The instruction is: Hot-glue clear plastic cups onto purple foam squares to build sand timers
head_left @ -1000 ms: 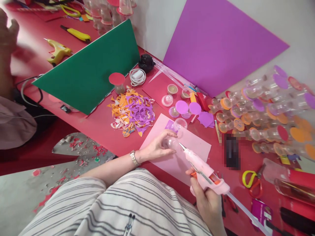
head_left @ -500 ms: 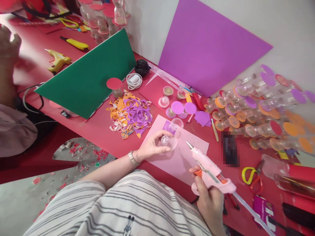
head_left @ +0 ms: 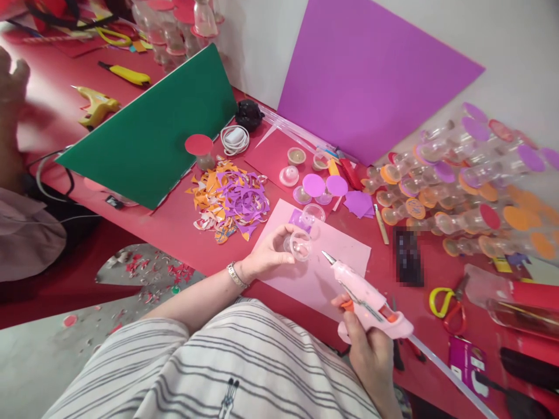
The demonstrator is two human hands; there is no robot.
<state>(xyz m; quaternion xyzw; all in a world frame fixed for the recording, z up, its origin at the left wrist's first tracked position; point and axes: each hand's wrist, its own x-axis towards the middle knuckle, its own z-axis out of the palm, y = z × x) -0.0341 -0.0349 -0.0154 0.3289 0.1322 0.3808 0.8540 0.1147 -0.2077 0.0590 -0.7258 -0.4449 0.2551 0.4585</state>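
My left hand [head_left: 271, 249] is closed round a small clear plastic cup [head_left: 301, 246], its round rim tilted toward the right. In my right hand [head_left: 371, 355] is a pink glue gun [head_left: 362, 291], with a finger at its orange trigger and a long glue stick [head_left: 454, 375] sticking out of the back. The metal nozzle points at the cup but stands a little apart from it. Below both hands lies a pink sheet [head_left: 323, 279]. Another clear cup [head_left: 313, 214] and a purple paper piece [head_left: 300, 221] rest at the sheet's far edge.
Orange and purple paper scraps [head_left: 238, 198] are heaped at the left. Purple discs [head_left: 313, 185] lie beyond the sheet. Clear cup assemblies [head_left: 454, 186] are stacked at the right, near scissors [head_left: 449, 305]. A green board [head_left: 161, 128] stands at the left; past it shows another person's hand [head_left: 11, 87].
My left hand has turned the cup so its rim faces more toward the glue gun. The glue gun has come slightly left and up, nearer to the cup.
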